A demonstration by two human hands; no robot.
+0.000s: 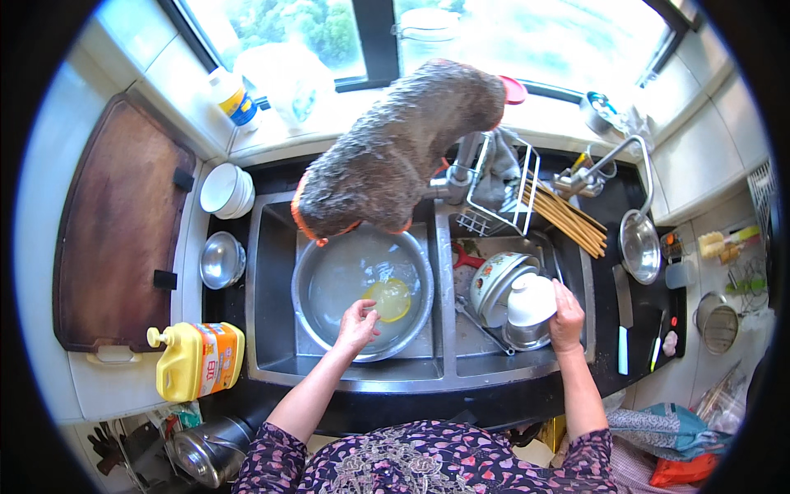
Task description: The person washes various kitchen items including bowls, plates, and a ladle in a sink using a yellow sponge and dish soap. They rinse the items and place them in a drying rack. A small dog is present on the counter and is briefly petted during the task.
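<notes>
My left hand (360,326) hovers over the near part of a round metal basin (300,309), its fingers loosely curled and apart with nothing between them. Just beyond the fingertips, a round yellow thing (390,300) lies in the basin's water; I cannot tell what it is. In the right sink bowl, my right hand (566,316) grips the side of an upturned white bowl (529,301). That bowl is above a metal bowl (524,336). Against them leans a flower-patterned enamel bowl (494,275), with another vessel (503,302) partly hidden inside it.
A grey cloth with orange edging (401,148) hides part of the faucet. Chopsticks (565,213) lie beside a wire rack (503,185). On the right counter rests a knife (623,321); left are stacked white bowls (225,190), metal bowls (221,260) and a yellow pump jug (197,362).
</notes>
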